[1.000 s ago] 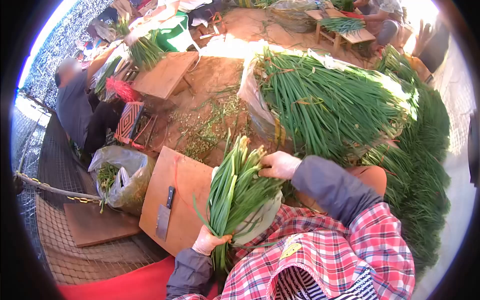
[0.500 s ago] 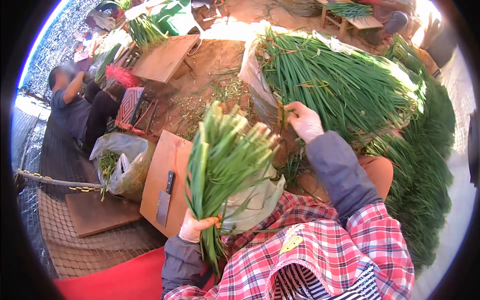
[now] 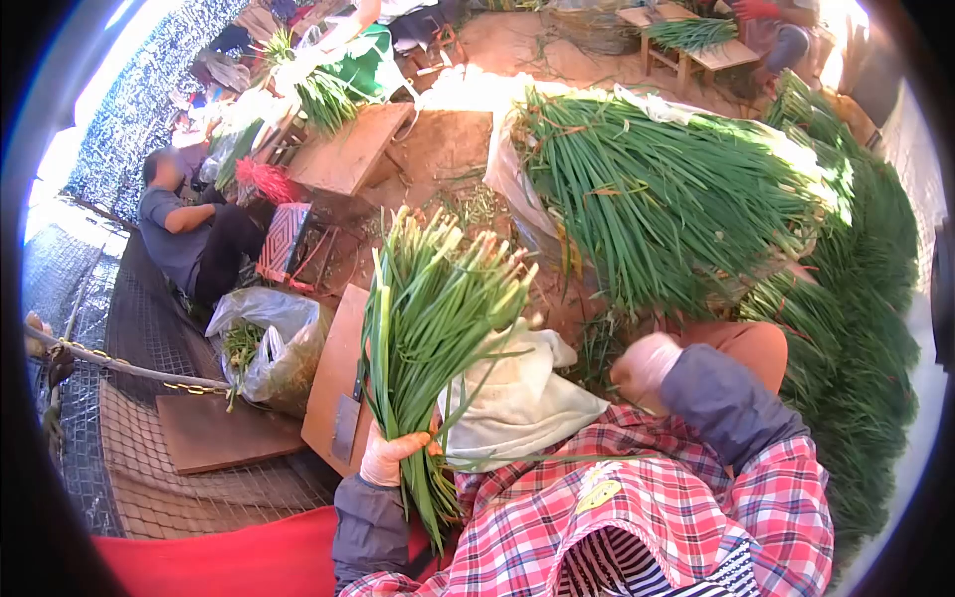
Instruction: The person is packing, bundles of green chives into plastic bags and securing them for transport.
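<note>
My left hand, gloved, is wrapped round the lower part of a bunch of garlic chives. The bunch stands upright, its pale cut ends fanned out at the top and its green leaf tips hanging below my fist. Over by my right knee is my right hand, low and smeared by motion, so I cannot tell what its fingers hold. A whitish cloth lies across my lap between the hands. Left of the bunch, a wooden board carries a knife, partly hidden behind the leaves.
A large heap of garlic chives rests on plastic ahead, with more greens along the right. A plastic bag of trimmings and a brown board are at left. A seated person is beyond, near a stool and a low table.
My right hand has come back from the near left edge of the big heap, down toward my knee. My left hand still holds the bunch, now slightly more upright. The view has shifted a little.
</note>
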A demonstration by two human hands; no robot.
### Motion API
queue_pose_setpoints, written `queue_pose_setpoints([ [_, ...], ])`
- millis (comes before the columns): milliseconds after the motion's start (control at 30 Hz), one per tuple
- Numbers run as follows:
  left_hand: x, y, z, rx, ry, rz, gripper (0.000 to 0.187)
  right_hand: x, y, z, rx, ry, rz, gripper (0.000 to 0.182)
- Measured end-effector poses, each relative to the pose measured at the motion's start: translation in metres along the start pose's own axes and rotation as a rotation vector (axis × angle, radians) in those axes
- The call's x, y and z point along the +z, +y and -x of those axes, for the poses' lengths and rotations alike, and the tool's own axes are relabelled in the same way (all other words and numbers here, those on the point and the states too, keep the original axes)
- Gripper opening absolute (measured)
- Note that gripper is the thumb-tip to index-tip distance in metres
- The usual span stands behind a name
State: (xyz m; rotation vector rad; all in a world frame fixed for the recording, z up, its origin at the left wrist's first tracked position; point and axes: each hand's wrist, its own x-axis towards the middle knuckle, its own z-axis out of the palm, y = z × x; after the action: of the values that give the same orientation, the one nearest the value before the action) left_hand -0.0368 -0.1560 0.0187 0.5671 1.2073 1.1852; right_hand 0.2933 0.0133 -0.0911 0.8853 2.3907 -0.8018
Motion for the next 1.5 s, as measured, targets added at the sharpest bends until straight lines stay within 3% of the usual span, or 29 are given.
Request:
queue_pose_setpoints([
  [33,0.004,-0.001,0.003,-0.006,0.027,0.012,0.045,-0.005,0.012,0.004,-0.005,0.264,-0.054,0.032],
  [133,0.002,-0.003,0.009,-0.011,0.075,-0.001,0.042,-0.029,0.012,-0.034,-0.132,0.539,-0.429,0.034],
  [233,0.001,0.006,0.016,0.015,0.121,-0.046,0.039,-0.024,-0.017,-0.115,-0.149,0.582,-0.662,0.040],
  [333,-0.007,0.008,0.021,0.035,0.117,-0.063,0.034,-0.022,-0.033,-0.182,-0.144,0.335,-1.100,0.053],
  [433,-0.009,0.008,0.022,0.044,0.118,-0.025,0.031,-0.015,-0.038,-0.224,-0.210,0.170,-1.021,0.047],
  [500,-0.019,0.002,0.019,0.016,0.104,-0.023,0.030,-0.014,-0.039,-0.231,-0.267,0.388,-0.832,0.034],
  [533,-0.025,-0.004,0.016,0.004,0.108,-0.035,0.046,-0.003,-0.037,-0.242,-0.282,0.389,-1.329,0.028],
  [567,-0.028,-0.007,0.012,-0.009,0.105,-0.034,0.046,-0.003,-0.026,-0.259,-0.223,0.586,-1.072,0.029],
  [633,-0.028,-0.010,0.007,-0.037,0.097,-0.036,0.046,-0.053,-0.032,-0.202,0.081,0.621,-0.961,0.032],
  [700,-0.021,-0.010,0.003,-0.061,0.082,-0.033,0.045,-0.030,0.004,-0.222,0.044,0.639,-0.889,0.032],
  [767,-0.018,-0.013,0.000,-0.064,0.061,-0.021,0.043,-0.024,0.029,-0.196,0.128,0.771,-1.013,0.033],
  [833,-0.022,-0.021,-0.004,-0.100,0.050,-0.049,0.041,-0.025,0.047,-0.164,-0.021,0.782,-1.517,0.034],
  [867,-0.020,-0.024,-0.006,-0.110,0.053,-0.051,0.042,-0.060,0.019,-0.104,0.069,0.708,-1.526,0.036],
  [967,-0.005,-0.024,-0.013,-0.140,0.060,-0.083,0.035,-0.046,0.007,-0.078,-0.321,0.742,-1.028,0.042],
  [1033,0.003,-0.026,-0.017,-0.161,0.081,-0.130,0.031,-0.050,-0.029,-0.060,-0.191,0.833,-0.079,0.053],
  [1067,0.010,-0.025,-0.017,-0.145,0.094,-0.152,0.029,-0.039,-0.034,-0.069,-0.265,0.825,-0.050,0.053],
  [1100,0.009,-0.026,-0.018,-0.132,0.059,-0.179,0.029,-0.027,-0.032,-0.079,-0.432,0.965,-0.094,0.042],
  [1167,0.001,-0.032,-0.018,-0.113,-0.005,-0.227,0.029,-0.013,-0.018,-0.100,-0.619,1.003,-0.302,0.031],
  [1200,-0.002,-0.032,-0.015,-0.109,-0.041,-0.254,0.028,-0.011,-0.005,-0.090,-0.605,0.904,-0.237,0.025],
  [1233,-0.004,-0.034,-0.014,-0.111,-0.040,-0.273,0.027,-0.013,-0.003,-0.086,-0.320,0.728,-0.394,0.022],
  [1300,-0.008,-0.038,-0.012,-0.112,-0.043,-0.313,0.026,-0.031,-0.002,-0.060,0.003,0.570,-0.273,0.021],
  [1367,-0.012,-0.040,-0.010,-0.083,-0.037,-0.338,0.026,-0.008,0.044,-0.083,0.237,0.739,-0.290,0.021],
  [1433,-0.014,-0.045,-0.009,-0.070,-0.022,-0.374,0.026,-0.025,0.069,-0.071,0.368,0.594,-0.330,0.020],
  [1500,-0.017,-0.049,-0.007,-0.088,-0.003,-0.430,0.028,-0.032,0.072,-0.065,0.237,0.793,-0.720,0.017],
])
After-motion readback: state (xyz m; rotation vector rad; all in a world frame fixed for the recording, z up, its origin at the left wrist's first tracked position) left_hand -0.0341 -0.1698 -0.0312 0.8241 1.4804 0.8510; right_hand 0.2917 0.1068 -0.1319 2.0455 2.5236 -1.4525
